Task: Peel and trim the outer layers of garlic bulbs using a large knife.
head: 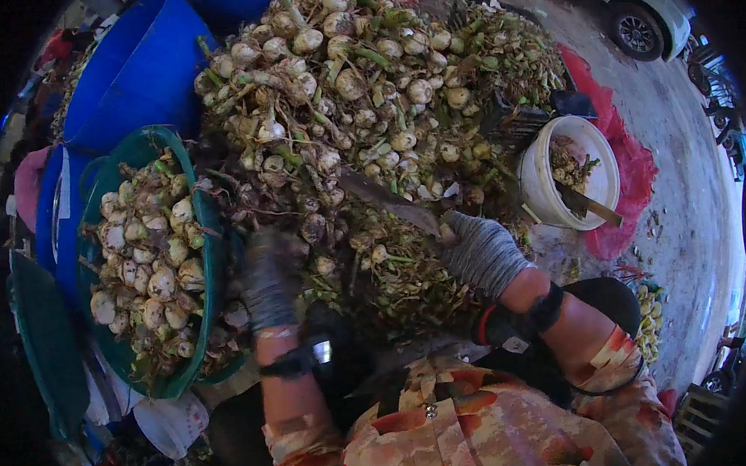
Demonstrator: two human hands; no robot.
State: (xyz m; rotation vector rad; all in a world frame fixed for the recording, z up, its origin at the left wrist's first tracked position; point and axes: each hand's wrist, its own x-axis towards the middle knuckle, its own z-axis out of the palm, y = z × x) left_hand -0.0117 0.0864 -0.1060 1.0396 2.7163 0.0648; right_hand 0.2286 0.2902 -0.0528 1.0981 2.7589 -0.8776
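Note:
My right hand (483, 247), in a grey knit glove, grips the handle of a knife. Its broad, dirty blade (393, 201) points up and left across the heap. My left hand (274, 275), gloved the same way, is blurred beside the green tub; whether it holds anything cannot be made out. Ahead of both hands spreads a large heap of garlic bulbs (349, 84) with roots and cut stems. To the left, a green plastic tub (196, 328) holds many trimmed bulbs (161, 283). Loose stalks and trimmings (406, 288) lie below the blade.
On the right, a white bucket (536, 188) contains scraps and another blade (587, 205), beside red mesh netting (620, 178). Blue plastic tubs (135, 68) stand at the upper left. A white container (172, 423) is at the lower left. A parked vehicle (639, 28) stands beyond the concrete floor.

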